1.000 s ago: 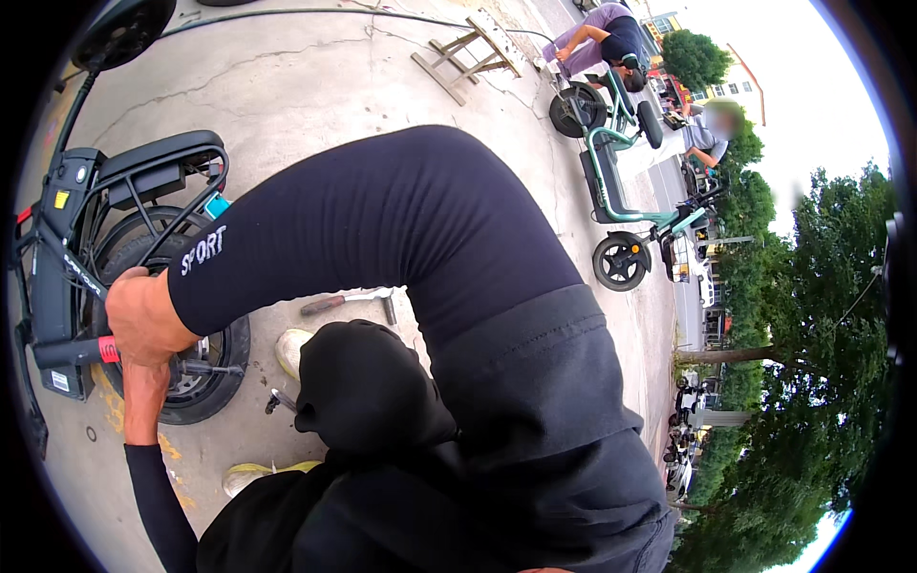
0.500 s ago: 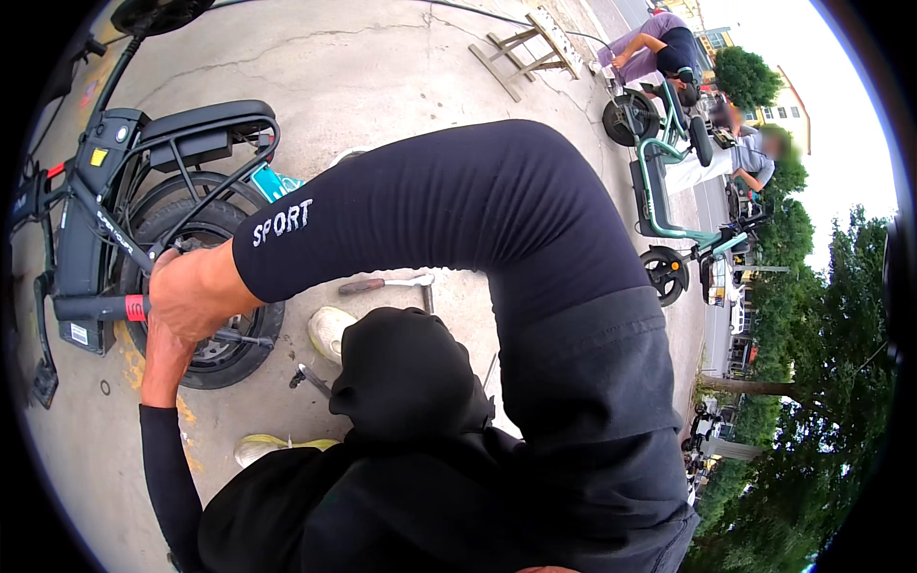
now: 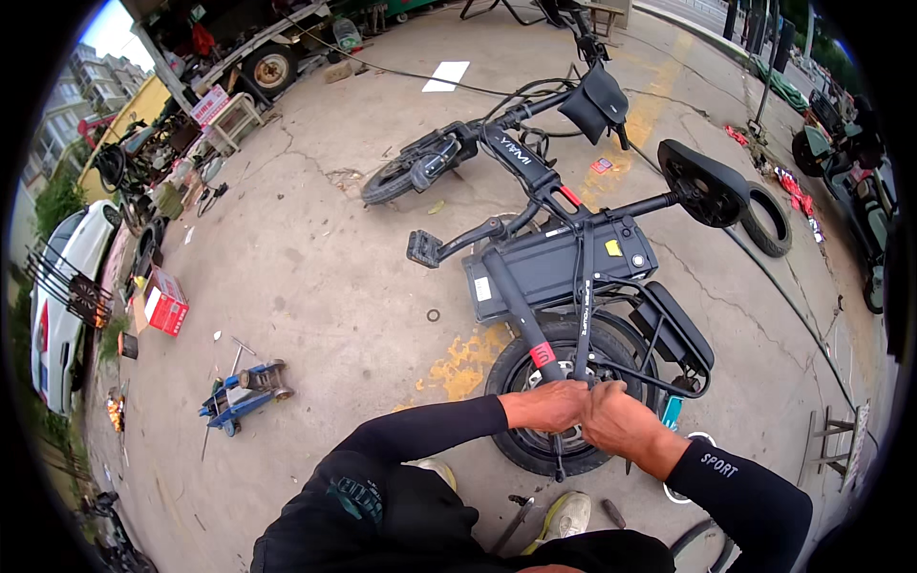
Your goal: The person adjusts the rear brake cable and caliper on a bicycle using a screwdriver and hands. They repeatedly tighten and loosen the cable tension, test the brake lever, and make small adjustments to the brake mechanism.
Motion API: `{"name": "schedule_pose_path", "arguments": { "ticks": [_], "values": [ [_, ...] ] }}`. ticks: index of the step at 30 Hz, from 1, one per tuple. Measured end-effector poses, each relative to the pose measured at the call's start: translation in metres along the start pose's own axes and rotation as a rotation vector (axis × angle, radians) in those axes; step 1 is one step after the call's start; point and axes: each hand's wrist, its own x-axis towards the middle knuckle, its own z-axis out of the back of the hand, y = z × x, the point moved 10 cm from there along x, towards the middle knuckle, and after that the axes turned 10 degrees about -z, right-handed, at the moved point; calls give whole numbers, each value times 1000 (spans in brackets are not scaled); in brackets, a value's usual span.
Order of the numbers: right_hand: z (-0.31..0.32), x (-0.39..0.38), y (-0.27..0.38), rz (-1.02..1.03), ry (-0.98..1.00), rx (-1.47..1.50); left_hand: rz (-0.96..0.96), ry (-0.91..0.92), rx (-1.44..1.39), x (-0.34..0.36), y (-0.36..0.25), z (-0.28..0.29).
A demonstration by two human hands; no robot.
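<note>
A black electric bicycle point(image 3: 559, 263) fills the middle of the view, its rear wheel point(image 3: 506, 444) closest to me. My left hand point(image 3: 552, 405) is closed at the hub, by the lower end of the frame stay. Pressed up against it, my right hand point(image 3: 621, 420) is closed too, over the rear tyre side. Their fingers hide whatever they grip. A black arm with a bar end point(image 3: 560, 468) juts from the wheel below my hands. Beside my shoes lie a metal tool point(image 3: 516, 520) and a brown tool handle point(image 3: 612, 513).
A blue floor jack point(image 3: 239, 396) lies to the left, past a small ring point(image 3: 434, 315) on the concrete. Further off are a red box point(image 3: 164, 304) and a parked white car point(image 3: 72, 296). At right are a loose tyre point(image 3: 767, 222), a long hose point(image 3: 788, 317) and a wooden stool point(image 3: 841, 444).
My view has swung from a steep sideways tilt toward the bicycle, which now shows whole. Both hands remain together at the rear wheel; the right arm no longer crosses the middle of the picture.
</note>
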Motion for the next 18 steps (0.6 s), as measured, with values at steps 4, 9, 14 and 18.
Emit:
{"name": "schedule_pose_path", "arguments": {
  "ticks": [4,9,14,18],
  "values": [
    [-44,-7,-12,-272,304,679,-163,-41,86,3,-21,2],
    [-11,-25,-17,-267,25,437,-97,-77,54,8,-20,0],
    [-14,-24,27,145,-79,55,-158,-87,72,5,-22,5],
    [-50,-6,-24,-505,169,728,-68,-195,-69,4,-17,13]
  ]
}}
